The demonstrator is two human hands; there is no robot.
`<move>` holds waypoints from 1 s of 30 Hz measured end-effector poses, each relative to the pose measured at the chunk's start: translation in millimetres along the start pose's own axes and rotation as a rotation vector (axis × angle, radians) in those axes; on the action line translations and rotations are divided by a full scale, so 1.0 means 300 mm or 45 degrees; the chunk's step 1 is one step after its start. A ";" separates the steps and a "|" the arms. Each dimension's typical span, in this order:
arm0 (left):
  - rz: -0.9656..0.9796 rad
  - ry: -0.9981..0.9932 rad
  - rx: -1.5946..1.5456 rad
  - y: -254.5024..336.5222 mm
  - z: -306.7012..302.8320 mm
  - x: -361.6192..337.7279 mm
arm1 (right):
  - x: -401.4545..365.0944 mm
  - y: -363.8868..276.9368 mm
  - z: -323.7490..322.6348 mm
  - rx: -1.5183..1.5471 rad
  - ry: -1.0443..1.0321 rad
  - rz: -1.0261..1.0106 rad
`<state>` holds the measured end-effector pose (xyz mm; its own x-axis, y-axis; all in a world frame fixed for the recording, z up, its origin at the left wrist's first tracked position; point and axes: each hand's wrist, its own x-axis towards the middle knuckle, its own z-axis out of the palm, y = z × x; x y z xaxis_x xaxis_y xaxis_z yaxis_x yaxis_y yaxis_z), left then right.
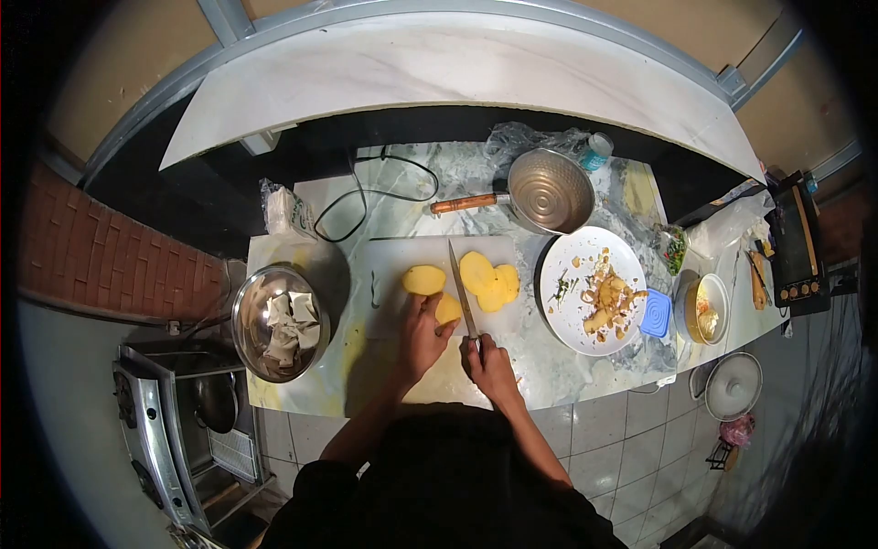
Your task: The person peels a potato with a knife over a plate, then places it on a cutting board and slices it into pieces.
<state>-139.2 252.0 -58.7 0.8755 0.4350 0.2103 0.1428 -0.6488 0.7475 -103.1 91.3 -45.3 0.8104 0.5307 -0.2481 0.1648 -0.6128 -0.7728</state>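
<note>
My right hand (491, 368) is wrapped round the handle of a kitchen knife (460, 285), whose blade points away from me over a pale cutting board (391, 261). My left hand (424, 337) grips a yellow potato piece (447, 308) just left of the blade, its fingertips close to a larger potato piece (422, 278). Right of the blade lie several flat, overlapping potato slices (476, 273). The knife's edge is apart from the piece in my left hand, as far as I can see.
At left stands a metal bowl (245, 331) with pale wrappers. A wooden-handled saucepan (551, 192) and a white plate (569, 322) of peelings sit to the right. Beyond are a blue lid (656, 314), a yellow bowl (690, 311) and a black cable (366, 194). A raised shelf (457, 64) edges the back.
</note>
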 end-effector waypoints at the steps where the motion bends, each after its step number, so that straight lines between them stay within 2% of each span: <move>1: 0.000 -0.001 -0.001 0.006 -0.007 0.001 | -0.003 0.010 0.006 -0.003 0.021 -0.031; 4: -0.093 -0.109 -0.130 0.034 -0.039 0.007 | -0.007 0.032 0.028 0.017 0.099 -0.081; 6: -0.294 -0.251 -0.253 0.046 -0.050 0.011 | -0.008 0.035 0.033 0.042 0.157 -0.099; 13: 0.017 -0.087 -0.089 0.013 -0.021 0.015 | 0.003 0.047 0.038 0.034 0.143 -0.118; 18: -0.241 -0.239 -0.348 0.060 -0.047 0.021 | 0.003 0.039 0.033 0.039 0.150 -0.144; 21: -0.190 -0.115 -0.280 0.005 0.004 0.008 | 0.003 0.037 0.034 0.034 0.176 -0.172; 22: -0.189 -0.116 -0.280 -0.037 0.034 0.004 | 0.004 0.045 0.038 0.060 0.169 -0.151; 24: -0.170 -0.117 -0.616 -0.095 0.064 0.004 | 0.006 0.056 0.043 0.085 0.158 -0.129; 26: -0.138 -0.145 -0.593 -0.113 0.060 0.010 | 0.010 0.063 0.047 0.138 0.214 -0.233; 28: -0.106 -0.173 -0.571 -0.098 0.042 0.015 | 0.009 0.057 0.044 0.147 0.217 -0.232; 30: -0.335 -0.266 -0.900 -0.075 0.021 0.018 | 0.007 0.041 0.033 0.157 0.221 -0.231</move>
<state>-134.9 265.0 -78.3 0.9324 0.3473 -0.0999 0.0911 0.0414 0.9950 -104.9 90.8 -61.2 0.8599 0.5104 -0.0031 0.2551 -0.4350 -0.8635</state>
